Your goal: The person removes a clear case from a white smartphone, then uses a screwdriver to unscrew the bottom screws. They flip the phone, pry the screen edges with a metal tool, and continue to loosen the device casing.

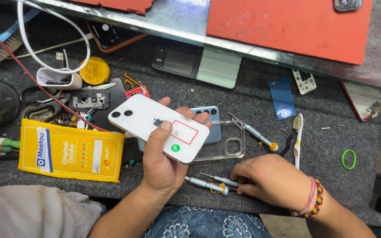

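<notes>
My left hand (164, 161) holds a white smartphone (155, 125) back-up over the grey mat, its two camera lenses toward the upper left, a red outlined sticker and a green round sticker near my thumb. My right hand (272, 180) rests low on the mat with its fingers on small grey-handled screwdrivers (212, 184) that lie side by side at the front edge. A beaded bracelet and thread sit on my right wrist. Under the white phone lie a blue phone (211, 118) and a clear phone case (230, 147).
A yellow packet (71, 152) lies at left. Another screwdriver (254, 132), a toothbrush (297, 139), a blue panel (282, 99), a green rubber band (349, 158), a folded grey phone (197, 64), a yellow round tin (94, 70), a white cable (54, 66) and small parts are scattered on the mat. Red mats (287, 26) cover the glass shelf behind.
</notes>
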